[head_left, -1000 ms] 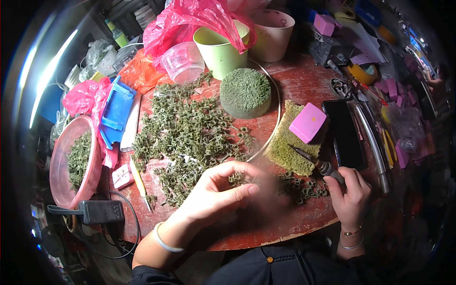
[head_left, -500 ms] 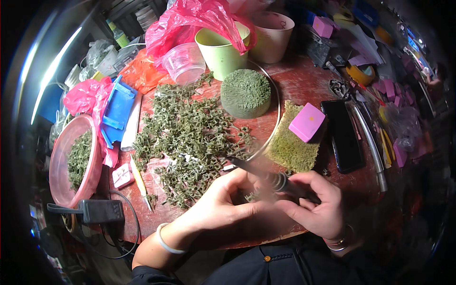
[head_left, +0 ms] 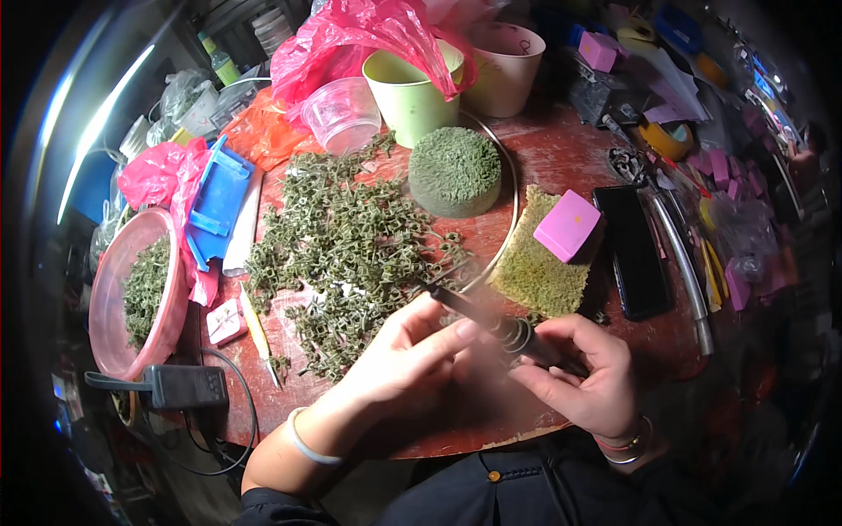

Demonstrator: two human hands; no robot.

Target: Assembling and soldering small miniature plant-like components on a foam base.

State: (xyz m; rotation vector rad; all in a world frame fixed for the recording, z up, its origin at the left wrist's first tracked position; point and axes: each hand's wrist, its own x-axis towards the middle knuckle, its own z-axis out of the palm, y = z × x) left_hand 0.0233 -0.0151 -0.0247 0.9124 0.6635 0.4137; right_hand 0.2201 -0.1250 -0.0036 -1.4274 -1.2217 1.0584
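My right hand (head_left: 586, 373) is closed around a dark pen-shaped tool (head_left: 545, 348) with a ringed collar. The tool slants up and left, its narrow front end passing over my left hand's fingertips. My left hand (head_left: 405, 351) has its thumb bent toward its curled fingers, close beside the tool; what it pinches is hidden. Haze or blur covers the space between the hands. Just beyond them spreads a pile of small, curly grey-green pieces (head_left: 351, 237). Behind the tool lies a yellow-green sponge-like pad (head_left: 544, 285) with a pink block (head_left: 567, 226) on it.
A round green block (head_left: 454, 171) stands before a pale green bucket (head_left: 408, 101). A pink basin (head_left: 98, 302) at left holds more pieces, near a power bank (head_left: 186, 388), a yellow-handled knife (head_left: 256, 326) and a blue tray (head_left: 213, 210). A black phone (head_left: 633, 254) and metal tube (head_left: 682, 263) lie right.
My left hand has turned slightly and its thumb has lifted toward the tool. A small green bit seen between my hands is no longer visible. My right hand has barely moved.
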